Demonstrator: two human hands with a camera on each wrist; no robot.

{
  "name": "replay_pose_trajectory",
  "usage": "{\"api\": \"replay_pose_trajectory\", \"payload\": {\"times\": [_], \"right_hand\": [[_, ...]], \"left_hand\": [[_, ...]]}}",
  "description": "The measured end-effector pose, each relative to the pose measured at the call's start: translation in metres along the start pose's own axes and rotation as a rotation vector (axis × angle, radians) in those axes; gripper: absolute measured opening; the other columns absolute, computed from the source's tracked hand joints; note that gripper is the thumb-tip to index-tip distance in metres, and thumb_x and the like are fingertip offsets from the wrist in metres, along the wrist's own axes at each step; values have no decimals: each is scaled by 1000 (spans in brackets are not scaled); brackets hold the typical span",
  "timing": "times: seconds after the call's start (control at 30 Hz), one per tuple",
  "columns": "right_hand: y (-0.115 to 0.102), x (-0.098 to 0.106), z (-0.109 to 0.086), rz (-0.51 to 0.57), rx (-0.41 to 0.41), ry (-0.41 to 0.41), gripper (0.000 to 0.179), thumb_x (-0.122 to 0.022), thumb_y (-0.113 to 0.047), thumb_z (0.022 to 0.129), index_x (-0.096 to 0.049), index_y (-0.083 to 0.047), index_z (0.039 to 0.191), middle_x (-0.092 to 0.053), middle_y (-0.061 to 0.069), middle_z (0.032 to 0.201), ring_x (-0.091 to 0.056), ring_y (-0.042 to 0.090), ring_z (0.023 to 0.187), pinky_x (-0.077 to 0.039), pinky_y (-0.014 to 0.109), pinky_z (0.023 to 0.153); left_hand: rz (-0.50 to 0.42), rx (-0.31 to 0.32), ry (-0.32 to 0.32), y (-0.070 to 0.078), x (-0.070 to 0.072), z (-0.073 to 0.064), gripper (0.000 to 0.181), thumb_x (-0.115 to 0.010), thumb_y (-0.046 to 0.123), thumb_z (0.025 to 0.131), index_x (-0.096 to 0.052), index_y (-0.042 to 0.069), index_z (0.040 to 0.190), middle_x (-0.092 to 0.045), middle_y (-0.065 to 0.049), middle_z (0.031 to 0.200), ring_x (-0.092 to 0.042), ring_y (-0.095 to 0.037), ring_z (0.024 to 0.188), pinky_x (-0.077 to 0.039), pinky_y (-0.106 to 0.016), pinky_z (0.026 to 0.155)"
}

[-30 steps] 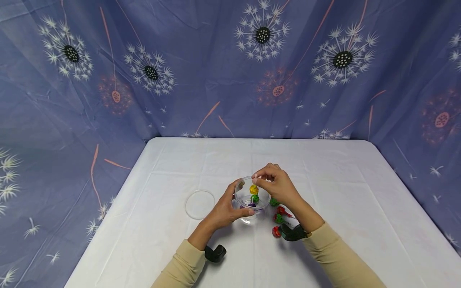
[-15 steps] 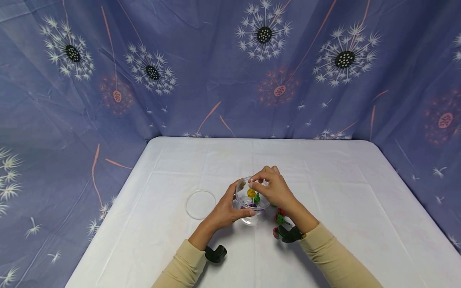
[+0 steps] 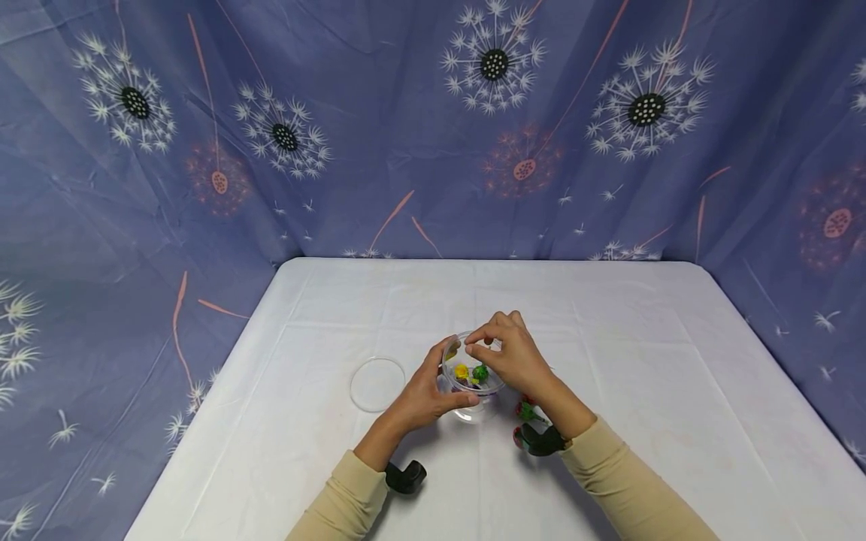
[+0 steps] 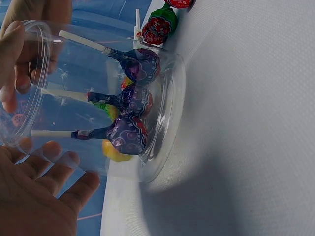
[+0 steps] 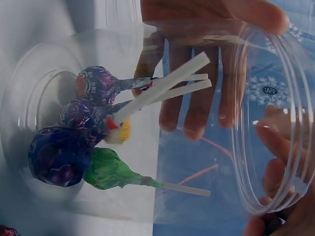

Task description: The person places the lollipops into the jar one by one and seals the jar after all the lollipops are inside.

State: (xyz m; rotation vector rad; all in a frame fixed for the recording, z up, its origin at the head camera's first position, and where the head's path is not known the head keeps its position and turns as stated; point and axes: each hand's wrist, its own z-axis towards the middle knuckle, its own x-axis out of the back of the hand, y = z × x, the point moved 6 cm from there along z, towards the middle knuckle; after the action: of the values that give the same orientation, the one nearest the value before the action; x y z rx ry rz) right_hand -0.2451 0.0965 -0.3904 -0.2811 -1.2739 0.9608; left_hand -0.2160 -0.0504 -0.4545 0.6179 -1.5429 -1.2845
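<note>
My left hand (image 3: 419, 394) grips a clear plastic jar (image 4: 172, 110), thumb on the near side and fingers round the back. The jar stands tilted in the head view, its mouth facing up. Inside lie several wrapped lollipops: purple lollipops (image 4: 132, 135), a green lollipop (image 5: 109, 169) and a yellow lollipop (image 3: 461, 372), their white sticks pointing toward the mouth. My right hand (image 3: 510, 353) hovers at the jar's rim, thumb and forefinger apart with no stick between them.
A round clear lid (image 3: 377, 385) lies on the white table (image 3: 338, 300) left of the jar. Several red and green lollipops (image 3: 525, 410) lie to the right, partly hidden by my right forearm. A blue dandelion-print curtain (image 3: 406, 135) hangs behind the table.
My right hand moved slightly left over the jar's mouth and let go of the yellow lollipop, which dropped deeper inside. My left hand kept its grip on the jar.
</note>
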Motion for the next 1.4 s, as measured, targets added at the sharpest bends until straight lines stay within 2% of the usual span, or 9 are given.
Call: {"api": "replay_pose_trajectory", "payload": {"times": [0.23, 0.37, 0.57, 0.7, 0.87, 1.07, 1.17, 1.27, 1.4], "right_hand": [[-5, 14, -5, 17, 11, 40, 6, -71, -21, 84, -74, -21, 89, -50, -3, 81, -35, 17, 81, -33, 28, 67], [-7, 23, -7, 15, 24, 68, 6, -72, -21, 83, -74, -22, 89, -51, -4, 81, -35, 13, 82, -36, 26, 66], [-8, 36, -13, 10, 31, 96, 8, -71, -21, 85, -74, -17, 91, -51, -1, 83, -32, 11, 83, -34, 27, 67], [-5, 45, -19, 0, 11, 106, 9, -71, -20, 84, -74, -15, 92, -49, -2, 83, -33, 13, 85, -32, 31, 71], [3, 54, -28, -19, -29, 116, 7, -71, -20, 84, -73, -19, 91, -50, -3, 84, -36, 16, 88, -32, 33, 74], [16, 60, -40, -11, -73, 140, 7, -74, -21, 82, -73, -21, 89, -52, -5, 83, -35, 11, 90, -33, 34, 74], [25, 62, -48, -13, -105, 141, 8, -74, -22, 82, -74, -21, 89, -53, -7, 84, -36, 10, 91, -34, 33, 76], [35, 63, -58, -36, -139, 137, 8, -73, -21, 82, -73, -22, 90, -54, -5, 86, -36, 9, 92, -34, 34, 77], [44, 61, -71, -59, -172, 126, 9, -74, -19, 81, -73, -23, 89, -56, -1, 87, -36, 9, 92, -34, 35, 76]], "left_hand": [[26, -3, 11, 1, -1, -1, 95, -76, 45, 76, -17, 30, 149, -28, 3, 153, -30, -18, 141, -32, -43, 112], [26, -11, 14, 1, 0, -1, 96, -76, 45, 75, -18, 27, 149, -30, 2, 152, -31, -18, 140, -32, -45, 112], [33, -5, 18, 2, -1, -1, 95, -77, 42, 76, -18, 29, 149, -30, 2, 152, -32, -19, 140, -32, -44, 113], [31, 9, 17, 2, -2, -1, 94, -77, 38, 76, -18, 28, 149, -30, 0, 152, -32, -21, 140, -32, -45, 113], [23, 31, 13, 2, -2, 0, 96, -78, 32, 77, -16, 25, 150, -29, -4, 153, -32, -26, 140, -31, -47, 113], [13, 56, -1, 25, 1, -7, 95, -77, 24, 79, -16, 13, 151, -29, -16, 152, -31, -37, 139, -29, -53, 112], [14, 50, 0, 19, 0, -5, 96, -78, 27, 78, -16, 16, 151, -29, -13, 152, -31, -36, 139, -29, -53, 112], [15, 48, 5, 3, -2, -1, 97, -78, 31, 77, -16, 24, 151, -29, -10, 153, -32, -32, 139, -30, -51, 113], [15, 42, 12, 1, -1, -1, 96, -78, 40, 75, -17, 29, 149, -31, -9, 152, -34, -29, 139, -31, -50, 112]]}}
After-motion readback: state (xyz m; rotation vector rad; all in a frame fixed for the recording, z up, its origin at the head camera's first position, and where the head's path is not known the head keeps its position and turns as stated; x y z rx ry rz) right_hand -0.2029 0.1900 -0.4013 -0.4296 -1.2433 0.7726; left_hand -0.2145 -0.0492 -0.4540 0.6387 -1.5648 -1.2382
